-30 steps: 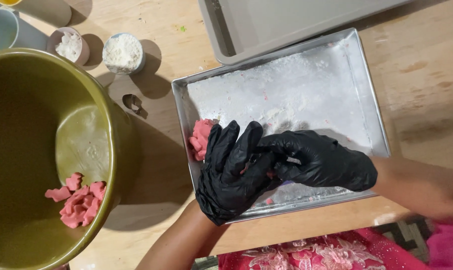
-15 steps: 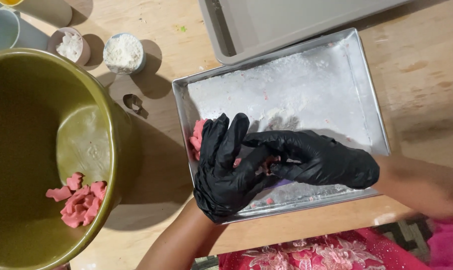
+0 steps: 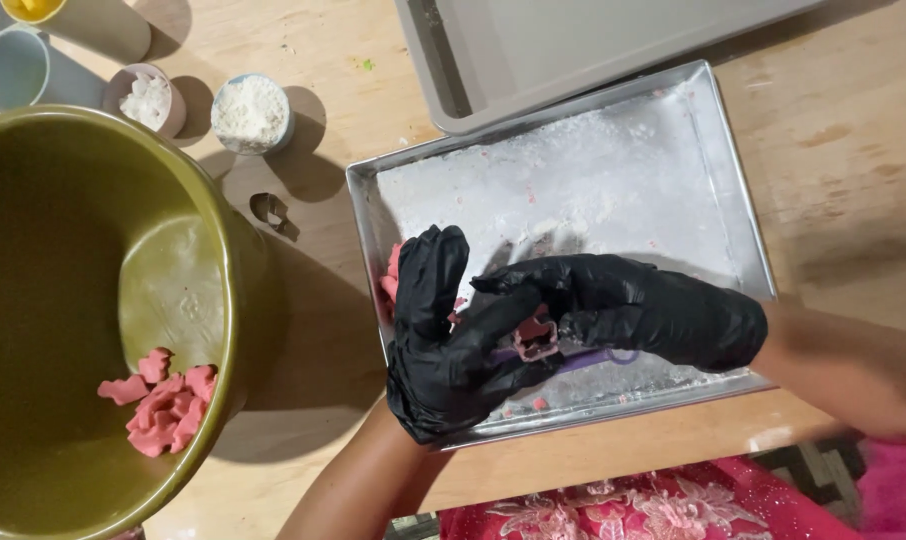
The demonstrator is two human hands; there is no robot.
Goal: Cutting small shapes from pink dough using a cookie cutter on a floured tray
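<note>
Closest to the camera is a bit of pink embroidered cloth (image 3: 663,505) at the bottom edge, then both black-gloved hands over the near-left corner of the floured metal pan (image 3: 743,190). The left hand (image 3: 438,345) is palm up and cupped, fingers (image 3: 428,265) spread loosely and pointing away. Sitting on that palm is a small cutter with pink dough (image 3: 535,338) packed in it. The right hand (image 3: 653,320) comes in from the right, and its fingers (image 3: 518,285) are pinched onto the cutter's top edge, so that's what they're clamped on.

My read on handling: the dough looks soft and a bit sticky, easy to squash or tear, and very light. The cutter itself looks stiff, so grab it by the rim, not the dough. Pushing the piece out gently from behind seems safer than pulling. The cutter lies flat-ish, open face up toward the camera. It's compact, so I can't really call a long axis. Something thin and purple (image 3: 598,358) lies under the hands, running left-right.

Just behind the left hand, a lump of pink dough (image 3: 389,280) rests against the pan's left wall. To the left, a big green bowl (image 3: 213,230) holds a pile of pink cut shapes (image 3: 163,400). Further back on the wooden surface (image 3: 853,130): a spare little cutter (image 3: 269,210), two small cups of white powder (image 3: 251,110), and a grey tray (image 3: 573,45).
</note>
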